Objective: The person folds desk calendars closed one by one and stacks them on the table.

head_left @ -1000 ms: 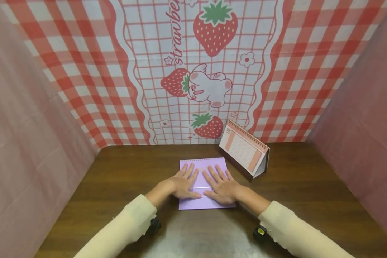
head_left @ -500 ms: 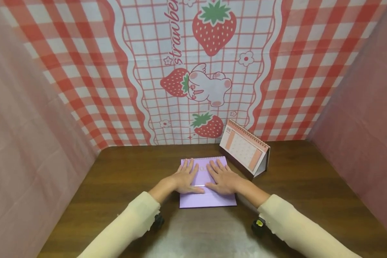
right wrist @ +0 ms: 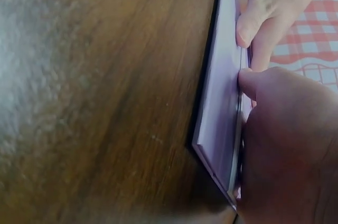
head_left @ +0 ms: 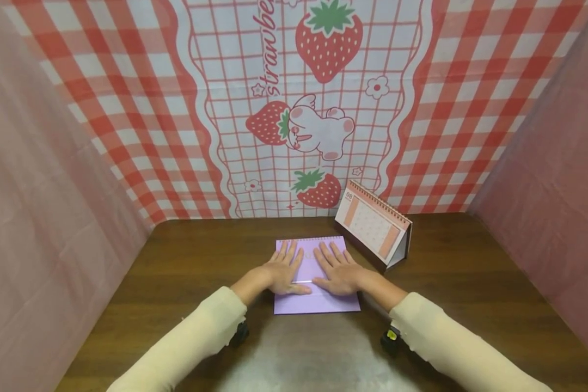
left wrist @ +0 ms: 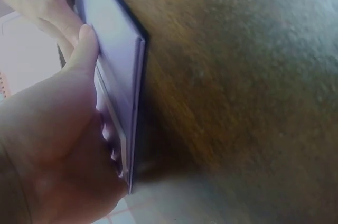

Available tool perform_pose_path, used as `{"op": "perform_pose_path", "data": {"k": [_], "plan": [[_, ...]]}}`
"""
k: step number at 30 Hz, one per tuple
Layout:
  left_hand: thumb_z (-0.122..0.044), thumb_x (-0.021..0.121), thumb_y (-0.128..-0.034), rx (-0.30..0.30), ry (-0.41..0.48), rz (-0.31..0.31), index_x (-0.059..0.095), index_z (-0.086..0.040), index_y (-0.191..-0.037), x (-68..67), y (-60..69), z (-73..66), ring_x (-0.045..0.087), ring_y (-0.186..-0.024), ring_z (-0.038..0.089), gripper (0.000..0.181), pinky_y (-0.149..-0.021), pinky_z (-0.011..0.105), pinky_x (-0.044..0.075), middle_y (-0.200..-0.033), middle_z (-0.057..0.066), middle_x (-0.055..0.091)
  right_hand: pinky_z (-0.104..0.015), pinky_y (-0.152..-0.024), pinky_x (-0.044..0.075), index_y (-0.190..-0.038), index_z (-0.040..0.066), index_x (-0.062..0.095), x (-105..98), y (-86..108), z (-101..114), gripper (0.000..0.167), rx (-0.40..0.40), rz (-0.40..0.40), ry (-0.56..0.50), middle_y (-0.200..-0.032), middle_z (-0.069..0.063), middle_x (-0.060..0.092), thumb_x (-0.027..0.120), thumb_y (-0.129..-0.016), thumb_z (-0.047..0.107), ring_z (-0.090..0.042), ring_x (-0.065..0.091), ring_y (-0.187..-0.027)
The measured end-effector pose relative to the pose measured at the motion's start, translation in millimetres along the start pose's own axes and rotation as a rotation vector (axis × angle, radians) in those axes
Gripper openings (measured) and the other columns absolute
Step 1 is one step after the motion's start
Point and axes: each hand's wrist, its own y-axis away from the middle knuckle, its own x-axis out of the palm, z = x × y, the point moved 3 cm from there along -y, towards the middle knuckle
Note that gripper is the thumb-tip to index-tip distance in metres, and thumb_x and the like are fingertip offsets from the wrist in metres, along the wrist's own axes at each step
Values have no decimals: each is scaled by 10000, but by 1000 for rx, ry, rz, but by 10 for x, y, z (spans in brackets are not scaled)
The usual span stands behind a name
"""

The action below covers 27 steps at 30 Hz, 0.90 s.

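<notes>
A purple desk calendar (head_left: 304,305) with a ring binding along its far edge lies flat on the wooden table. My left hand (head_left: 284,272) rests palm down on its left half, fingers straight and spread toward the rings. On the right half my right hand (head_left: 339,273) lies the same way. A pale edge crosses the calendar between the two thumbs. In the left wrist view the left thumb (left wrist: 84,49) touches the purple cover (left wrist: 113,34). The right wrist view shows the right thumb (right wrist: 251,82) on the cover, with the left hand beyond it.
A second desk calendar (head_left: 372,223), white and pink and showing 08, stands upright as a tent just behind and right of the purple one. A strawberry-print cloth (head_left: 176,109) hangs at the table's far edge. Pink curtains (head_left: 534,163) close both sides of the brown table (head_left: 201,245).
Both hands have slid slightly away from me over the purple calendar, toward its rings, mostly in the first half second. The calendar and the standing one look nearly unchanged.
</notes>
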Motion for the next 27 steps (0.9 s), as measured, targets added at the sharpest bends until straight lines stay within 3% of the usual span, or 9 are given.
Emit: {"op": "perform_pose_path", "data": {"k": [5, 11, 17, 22, 27], "plan": [[-793, 589, -1039, 8, 13, -25, 111, 7, -1797, -6, 18, 13, -37, -1763, 542, 1201, -1459, 643, 127, -1879, 311, -59, -767, -1420, 67, -1796, 4, 117, -60, 31, 57, 913, -14, -5, -6, -1894, -267, 20, 424, -1165, 587, -547, -5, -1762], [-660, 641, -1076, 15, -6, -58, 195, 92, -1755, -104, 249, -201, 86, -1759, 553, 1108, -1446, 633, 222, -1862, 360, 82, -800, -1392, 134, -1784, -20, 173, -193, 181, 203, 952, -37, -11, -26, -1872, -325, 91, 461, -1150, 629, -598, 49, -1741], [-601, 668, -1088, 4, -36, -27, 209, 87, -1756, -148, 467, -353, 124, -1773, 490, 1064, -1458, 565, 236, -1874, 322, 112, -809, -1364, 226, -1762, -56, 219, -248, 399, 391, 937, -75, -11, -2, -1851, -358, 152, 562, -1137, 552, -617, 119, -1726], [-621, 631, -1102, 10, -83, -43, 237, 58, -1762, -102, 512, -348, 155, -1776, 458, 1025, -1461, 532, 241, -1880, 294, 133, -792, -1365, 259, -1752, -72, 241, -292, 556, 535, 917, -73, -20, 16, -1853, -352, 165, 616, -1124, 481, -604, 163, -1727], [-623, 627, -1103, 23, -97, -50, 263, 67, -1752, -70, 527, -339, 170, -1770, 467, 1015, -1466, 505, 231, -1872, 302, 157, -778, -1387, 219, -1766, -62, 188, -154, 502, 433, 933, -78, 11, 30, -1874, -321, 118, 548, -1147, 536, -588, 111, -1741]]}}
